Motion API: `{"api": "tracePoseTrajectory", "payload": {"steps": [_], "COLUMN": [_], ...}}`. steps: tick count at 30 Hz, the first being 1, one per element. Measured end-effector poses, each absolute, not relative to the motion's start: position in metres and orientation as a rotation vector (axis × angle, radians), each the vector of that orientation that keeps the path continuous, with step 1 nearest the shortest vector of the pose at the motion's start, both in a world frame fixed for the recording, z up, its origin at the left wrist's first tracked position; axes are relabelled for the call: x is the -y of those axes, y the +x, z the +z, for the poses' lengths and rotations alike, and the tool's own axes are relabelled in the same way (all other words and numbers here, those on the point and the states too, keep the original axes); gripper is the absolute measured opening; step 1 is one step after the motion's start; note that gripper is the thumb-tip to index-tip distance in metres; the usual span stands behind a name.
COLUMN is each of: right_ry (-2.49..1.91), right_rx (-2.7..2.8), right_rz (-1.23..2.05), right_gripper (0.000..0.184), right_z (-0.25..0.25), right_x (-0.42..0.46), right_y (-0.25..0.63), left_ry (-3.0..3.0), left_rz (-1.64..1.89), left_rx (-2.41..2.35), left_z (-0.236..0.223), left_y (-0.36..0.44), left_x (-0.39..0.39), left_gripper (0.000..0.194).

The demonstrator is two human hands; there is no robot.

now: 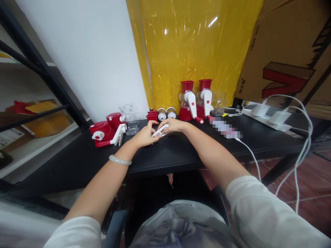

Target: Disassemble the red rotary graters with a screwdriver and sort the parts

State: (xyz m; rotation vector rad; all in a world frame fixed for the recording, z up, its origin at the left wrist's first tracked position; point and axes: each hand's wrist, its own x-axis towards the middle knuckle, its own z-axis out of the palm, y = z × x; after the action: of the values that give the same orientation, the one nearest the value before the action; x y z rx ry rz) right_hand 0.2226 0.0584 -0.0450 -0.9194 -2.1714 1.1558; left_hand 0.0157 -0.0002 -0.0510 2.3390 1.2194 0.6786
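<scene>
Over the middle of the black table, my left hand [146,133] and my right hand [173,125] both grip a small white plastic piece, perhaps a crank handle [160,130], held at a slant between them. Just behind my fingers stand a small red plastic part [151,115] and two metal grater drums [167,114] with white hubs. To the left lie red grater bodies [103,131], with another white crank handle [119,135] leaning at their side. Clear plastic parts [132,127] sit beside them.
Two assembled red-and-white rotary graters [186,100] stand at the back. On the right are a pixelated phone-like object [224,128] on a white cable, clear plastic parts [219,107] and a power strip [269,119] with chargers. A cardboard box [287,51] and yellow sheeting [196,41] rise behind; shelves [31,134] are left.
</scene>
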Motion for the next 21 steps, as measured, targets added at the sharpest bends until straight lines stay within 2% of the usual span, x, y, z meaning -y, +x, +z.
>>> {"api": "tracePoseTrajectory", "payload": {"steps": [3,9,16,21], "right_ry": [-0.929,-0.95,-0.818,-0.846], "right_rx": [2.21,2.194,1.893,1.701], "right_rz": [1.145,1.164,1.506,1.677], "right_gripper": [0.024,0.032,0.033,0.012], "right_z": [-0.04,-0.036,-0.04,-0.037], "right_x": [-0.056,-0.055,-0.061,-0.055], "right_y": [0.225,0.226,0.228,0.227], "left_ry": [2.497,2.659,2.783,2.886], "left_rz": [0.636,0.558,0.474,0.347], "left_rx": [-1.231,-1.292,-1.518,-1.62], "left_z": [-0.047,-0.042,-0.036,-0.034], "left_y": [0.018,0.019,0.022,0.032], "left_x": [0.005,0.008,0.011,0.018], "left_gripper": [0.079,0.083,0.076,0.074]}}
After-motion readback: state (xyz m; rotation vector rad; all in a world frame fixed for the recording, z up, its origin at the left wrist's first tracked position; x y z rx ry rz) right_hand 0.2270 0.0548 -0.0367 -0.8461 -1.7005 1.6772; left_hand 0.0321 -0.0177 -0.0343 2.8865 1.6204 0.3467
